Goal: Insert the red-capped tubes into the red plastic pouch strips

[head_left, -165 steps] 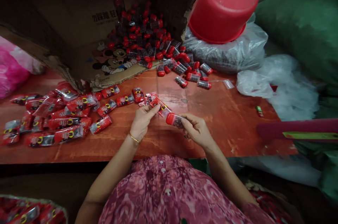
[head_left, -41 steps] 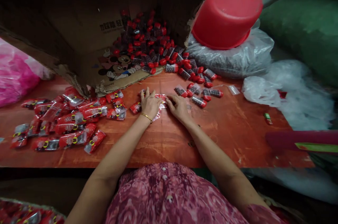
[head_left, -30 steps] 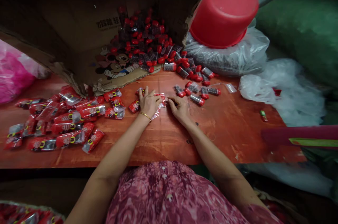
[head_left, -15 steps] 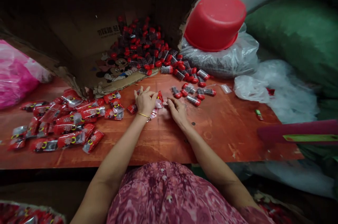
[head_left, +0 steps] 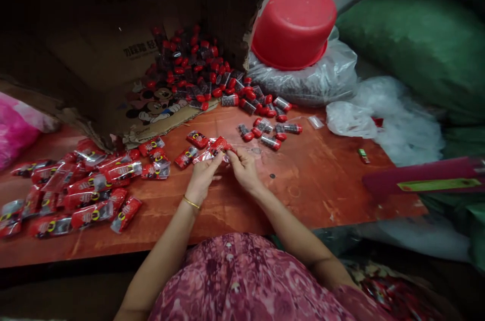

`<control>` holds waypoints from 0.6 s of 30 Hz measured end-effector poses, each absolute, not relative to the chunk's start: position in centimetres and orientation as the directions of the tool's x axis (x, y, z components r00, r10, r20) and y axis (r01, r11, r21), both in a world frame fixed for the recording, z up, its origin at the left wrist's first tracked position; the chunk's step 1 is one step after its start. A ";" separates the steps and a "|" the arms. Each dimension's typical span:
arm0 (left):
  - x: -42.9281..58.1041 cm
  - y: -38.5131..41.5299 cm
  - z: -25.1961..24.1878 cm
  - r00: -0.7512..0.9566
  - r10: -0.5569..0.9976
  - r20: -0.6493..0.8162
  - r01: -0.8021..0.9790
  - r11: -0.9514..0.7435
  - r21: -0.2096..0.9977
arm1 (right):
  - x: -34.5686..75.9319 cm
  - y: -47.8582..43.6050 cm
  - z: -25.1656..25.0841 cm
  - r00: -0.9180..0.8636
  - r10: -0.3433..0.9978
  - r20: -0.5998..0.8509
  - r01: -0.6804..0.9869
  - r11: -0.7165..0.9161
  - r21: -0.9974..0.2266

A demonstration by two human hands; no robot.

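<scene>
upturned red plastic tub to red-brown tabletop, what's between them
A bulging, dark-filled clear plastic bag, directly under the tub, as the head view shows.

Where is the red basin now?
In the head view, right of centre near the top, the upturned red basin sits on a clear plastic bag, right of the cardboard box.

In front of me, 1 shiny red wrapper is creasing; it is sitting pinched between the left hand and right hand.
</scene>
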State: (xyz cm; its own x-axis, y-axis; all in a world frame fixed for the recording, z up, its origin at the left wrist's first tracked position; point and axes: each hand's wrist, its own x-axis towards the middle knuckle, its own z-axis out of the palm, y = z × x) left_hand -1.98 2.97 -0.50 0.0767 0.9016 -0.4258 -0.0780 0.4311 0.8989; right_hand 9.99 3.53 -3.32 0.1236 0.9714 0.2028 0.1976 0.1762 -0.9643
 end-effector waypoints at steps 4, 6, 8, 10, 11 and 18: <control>-1.4 2.6 -0.1 -0.021 0.924 -0.381 -0.370 0.347 0.862 | 9.4 2.8 -3.6 0.033 0.978 0.207 0.183 0.197 -0.963; -1.4 2.8 -0.2 -0.048 0.922 -0.385 -0.406 0.334 0.851 | 9.3 2.7 -3.7 0.002 0.981 0.192 0.205 0.188 -0.961; -1.6 3.1 -0.4 -0.069 0.915 -0.398 -0.426 0.334 0.841 | 9.9 3.2 -3.6 -0.062 0.980 0.189 0.311 0.199 -0.929; -2.1 3.3 -0.7 -0.089 0.904 -0.418 -0.443 0.340 0.830 | 11.3 4.7 -3.2 -0.128 0.968 0.216 0.527 0.251 -0.812; -2.4 3.4 -0.8 -0.085 0.897 -0.433 -0.449 0.354 0.821 | 12.2 5.7 -2.9 -0.157 0.960 0.233 0.651 0.278 -0.706; -3.5 3.4 -0.4 0.051 0.824 -0.565 -0.540 0.498 0.678 | 17.8 10.9 -2.8 -0.329 0.939 0.095 0.943 0.331 -0.009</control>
State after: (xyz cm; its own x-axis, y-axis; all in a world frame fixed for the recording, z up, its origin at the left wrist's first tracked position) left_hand -3.53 3.42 -0.39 0.0506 0.8235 -0.5650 -0.5400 0.4984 0.6782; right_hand 17.77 10.86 -2.82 -0.3290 0.9395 0.0953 0.9435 0.3314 -0.0094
